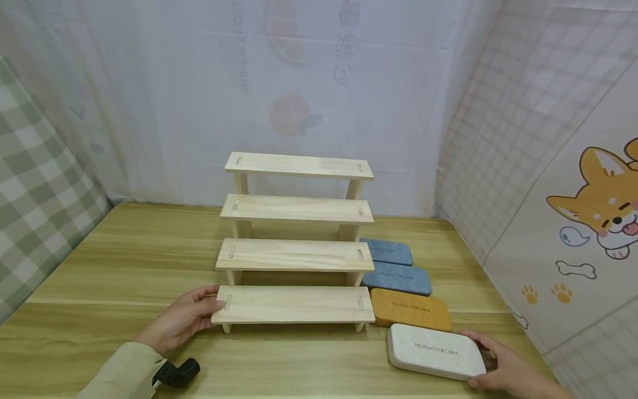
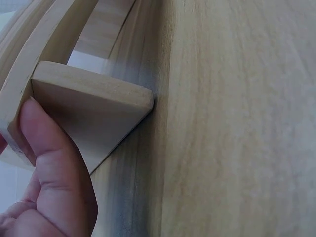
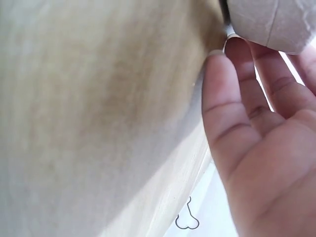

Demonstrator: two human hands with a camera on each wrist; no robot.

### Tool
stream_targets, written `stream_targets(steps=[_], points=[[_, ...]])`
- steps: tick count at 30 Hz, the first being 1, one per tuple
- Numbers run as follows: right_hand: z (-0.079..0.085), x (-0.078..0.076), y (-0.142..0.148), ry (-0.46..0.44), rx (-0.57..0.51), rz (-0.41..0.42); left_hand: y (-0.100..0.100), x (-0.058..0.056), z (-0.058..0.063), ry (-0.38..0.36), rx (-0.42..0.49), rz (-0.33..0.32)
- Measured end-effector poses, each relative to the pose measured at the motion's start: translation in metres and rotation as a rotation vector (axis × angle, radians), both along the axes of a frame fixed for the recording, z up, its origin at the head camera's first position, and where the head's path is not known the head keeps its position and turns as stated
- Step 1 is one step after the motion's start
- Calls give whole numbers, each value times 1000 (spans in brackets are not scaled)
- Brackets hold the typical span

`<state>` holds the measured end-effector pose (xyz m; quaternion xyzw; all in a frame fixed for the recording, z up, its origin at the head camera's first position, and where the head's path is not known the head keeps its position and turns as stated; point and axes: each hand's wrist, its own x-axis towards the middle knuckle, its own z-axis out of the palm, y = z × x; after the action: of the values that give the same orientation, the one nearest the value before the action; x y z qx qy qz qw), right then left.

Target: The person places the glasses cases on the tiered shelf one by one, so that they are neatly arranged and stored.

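Note:
A pale wooden stepped display stand (image 1: 294, 305) with several shelves stands mid-table. My left hand (image 1: 181, 316) holds the left end of its lowest shelf. In the left wrist view, the thumb (image 2: 52, 143) presses the shelf edge beside a support leg (image 2: 94, 91). Right of the stand lies a white oblong case (image 1: 433, 352) with printed lettering. Its right end sits between the thumb and fingers of my right hand (image 1: 500, 363). The right wrist view shows only a corner of the white case (image 3: 271, 22) above the fingertips; part of the grip is hidden.
Behind the white case, an orange case (image 1: 413, 309) and two blue cases, the nearer one (image 1: 399, 278) and the farther one (image 1: 391, 252), lie in a row along the stand's right side. Cloth hangs at the back (image 1: 189, 111) and both sides of the wooden table (image 1: 99, 310).

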<state>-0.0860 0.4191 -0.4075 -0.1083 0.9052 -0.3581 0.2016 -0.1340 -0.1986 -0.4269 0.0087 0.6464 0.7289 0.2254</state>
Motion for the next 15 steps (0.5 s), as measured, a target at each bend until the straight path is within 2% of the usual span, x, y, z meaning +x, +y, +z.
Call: stream_targets(steps=[4, 10, 15], points=[[4, 0, -3, 23, 75, -22, 0, -1, -1, 2, -3, -2], [4, 2, -3, 114, 67, 5, 1, -1, -1, -3, -3, 10], [2, 4, 0, 122, 30, 0, 1, -2, -2, -6, 0, 13]])
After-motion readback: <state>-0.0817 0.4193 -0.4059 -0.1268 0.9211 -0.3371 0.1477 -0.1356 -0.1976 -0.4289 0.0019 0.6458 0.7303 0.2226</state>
